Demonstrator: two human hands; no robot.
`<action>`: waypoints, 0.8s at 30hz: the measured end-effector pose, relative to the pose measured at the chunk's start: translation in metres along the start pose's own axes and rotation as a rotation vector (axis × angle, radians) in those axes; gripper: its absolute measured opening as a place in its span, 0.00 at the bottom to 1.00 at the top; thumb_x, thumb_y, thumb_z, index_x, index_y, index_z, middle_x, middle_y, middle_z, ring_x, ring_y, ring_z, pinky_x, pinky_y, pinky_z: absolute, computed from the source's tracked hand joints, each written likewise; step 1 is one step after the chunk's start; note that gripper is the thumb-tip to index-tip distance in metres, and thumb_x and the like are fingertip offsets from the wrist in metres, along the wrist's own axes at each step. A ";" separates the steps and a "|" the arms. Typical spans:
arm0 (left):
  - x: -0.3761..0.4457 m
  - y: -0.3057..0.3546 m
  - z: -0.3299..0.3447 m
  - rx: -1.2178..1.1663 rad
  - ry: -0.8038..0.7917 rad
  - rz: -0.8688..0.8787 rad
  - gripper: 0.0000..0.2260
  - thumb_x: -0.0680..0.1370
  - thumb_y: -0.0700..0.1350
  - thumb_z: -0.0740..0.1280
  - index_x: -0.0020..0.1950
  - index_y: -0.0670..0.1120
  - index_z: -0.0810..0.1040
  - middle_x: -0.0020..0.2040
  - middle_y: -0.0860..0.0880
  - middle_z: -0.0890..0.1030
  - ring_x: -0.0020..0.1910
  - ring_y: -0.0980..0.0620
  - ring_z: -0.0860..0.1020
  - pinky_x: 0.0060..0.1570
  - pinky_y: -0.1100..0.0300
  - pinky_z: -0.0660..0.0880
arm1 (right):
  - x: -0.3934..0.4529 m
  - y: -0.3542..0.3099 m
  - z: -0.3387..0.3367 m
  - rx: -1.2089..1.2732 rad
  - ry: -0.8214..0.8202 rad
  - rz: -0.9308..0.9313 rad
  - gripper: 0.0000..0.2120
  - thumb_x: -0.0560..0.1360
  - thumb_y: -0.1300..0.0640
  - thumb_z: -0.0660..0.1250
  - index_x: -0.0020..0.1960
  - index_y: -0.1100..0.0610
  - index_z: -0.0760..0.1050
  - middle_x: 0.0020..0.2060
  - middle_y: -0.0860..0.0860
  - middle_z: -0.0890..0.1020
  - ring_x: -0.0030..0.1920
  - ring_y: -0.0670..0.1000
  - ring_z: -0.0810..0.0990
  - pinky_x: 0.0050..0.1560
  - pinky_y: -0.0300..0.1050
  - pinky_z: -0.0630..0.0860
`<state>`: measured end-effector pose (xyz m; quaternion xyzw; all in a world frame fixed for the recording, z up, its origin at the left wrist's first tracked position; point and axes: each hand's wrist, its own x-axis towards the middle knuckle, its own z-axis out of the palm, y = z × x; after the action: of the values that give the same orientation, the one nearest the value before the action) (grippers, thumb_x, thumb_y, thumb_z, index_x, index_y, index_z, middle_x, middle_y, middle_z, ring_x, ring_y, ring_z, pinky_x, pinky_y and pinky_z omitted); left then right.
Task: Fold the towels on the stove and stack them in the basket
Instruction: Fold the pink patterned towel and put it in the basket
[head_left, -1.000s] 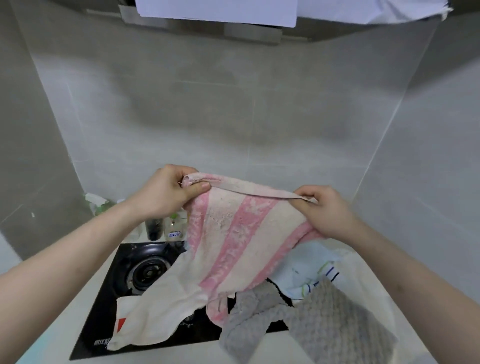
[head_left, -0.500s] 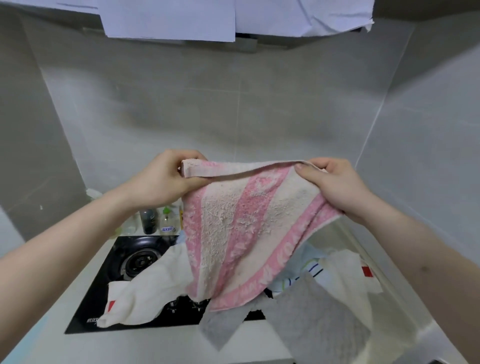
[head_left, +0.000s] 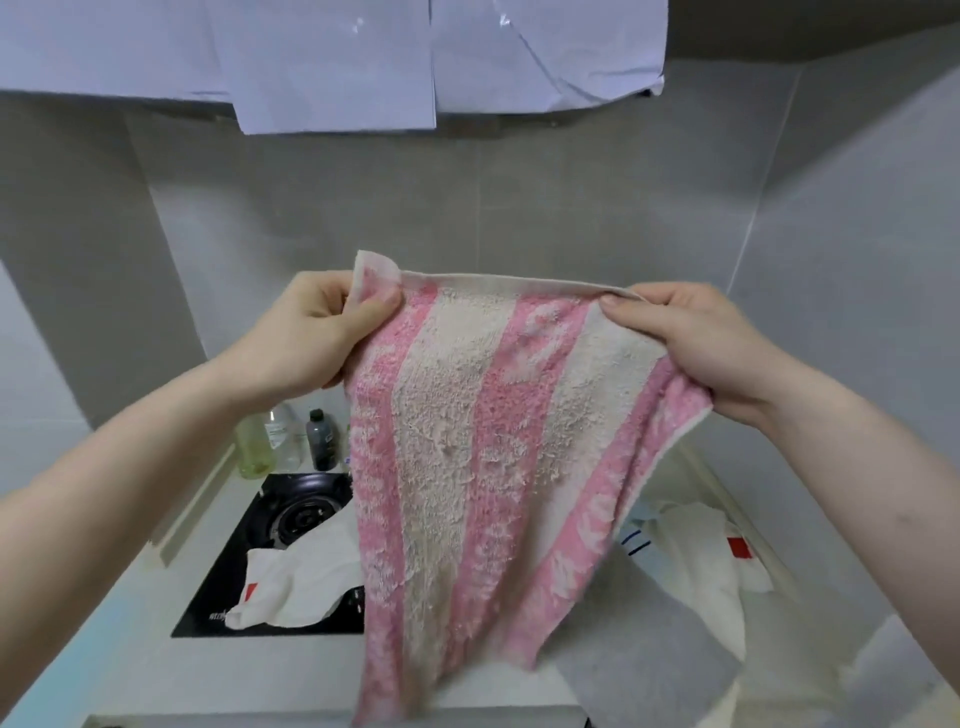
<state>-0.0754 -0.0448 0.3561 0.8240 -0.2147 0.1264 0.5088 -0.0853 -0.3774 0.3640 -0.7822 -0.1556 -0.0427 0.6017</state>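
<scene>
A pink and cream striped towel hangs in the air above the black stove. My left hand pinches its top left corner and my right hand grips its top right corner, so the top edge is stretched between them. Below, a white towel with a red tag lies across the stove's left burner. A grey waffle towel and another white towel with a red tag lie at the right. No basket is in view.
Bottles stand at the back of the counter behind the stove. Grey tiled walls close in at the back and right. White paper sheets hang from the hood overhead. A pale counter runs along the left.
Both hands have lifted the striped towel clear of the pile and spread its top edge wider. It now hangs free instead of trailing on the stove.
</scene>
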 end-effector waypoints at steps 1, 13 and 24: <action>0.000 0.002 -0.002 0.030 -0.006 0.000 0.22 0.82 0.55 0.64 0.50 0.34 0.77 0.35 0.37 0.75 0.30 0.47 0.73 0.30 0.57 0.70 | 0.000 -0.005 -0.003 -0.029 -0.011 0.001 0.07 0.79 0.55 0.70 0.46 0.56 0.85 0.41 0.55 0.86 0.38 0.50 0.84 0.38 0.39 0.79; 0.021 -0.073 0.032 0.297 -0.174 -0.316 0.16 0.83 0.49 0.65 0.39 0.41 0.73 0.34 0.46 0.69 0.28 0.52 0.68 0.29 0.61 0.64 | 0.049 0.089 -0.003 -0.676 -0.060 0.254 0.19 0.76 0.45 0.70 0.43 0.62 0.79 0.29 0.52 0.71 0.27 0.52 0.69 0.24 0.37 0.64; 0.119 0.006 -0.006 0.083 0.283 -0.056 0.15 0.77 0.56 0.66 0.43 0.46 0.82 0.40 0.49 0.85 0.42 0.48 0.84 0.52 0.51 0.80 | 0.119 -0.003 -0.031 -0.827 0.517 -0.438 0.09 0.78 0.49 0.68 0.48 0.53 0.84 0.43 0.50 0.87 0.47 0.56 0.83 0.47 0.51 0.79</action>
<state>0.0260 -0.0684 0.4140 0.8238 -0.1123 0.2360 0.5030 0.0299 -0.3832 0.4055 -0.8672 -0.1322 -0.4165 0.2387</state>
